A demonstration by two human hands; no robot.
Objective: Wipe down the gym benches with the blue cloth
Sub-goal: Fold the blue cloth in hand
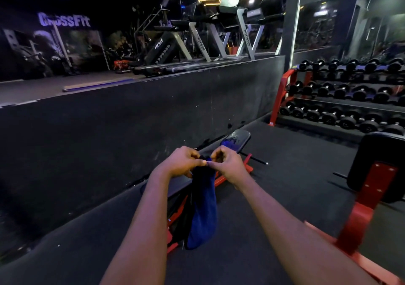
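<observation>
The blue cloth [202, 214] hangs down in front of me, held up by its top edge. My left hand [183, 162] and my right hand [225, 164] both pinch that edge, close together. Behind the hands a flat bench with a black pad [237, 139] and a red frame [221, 180] runs along the low dark wall; most of it is hidden by my arms and the cloth. At the right stands a second bench with a black pad [379, 164] on a red support [361, 210].
A red rack of black dumbbells [341, 91] fills the right side below a mirror. A low dark wall [131, 127] runs across the left, with treadmills [197, 50] on the raised floor behind it. Black rubber floor [291, 175] lies between the benches.
</observation>
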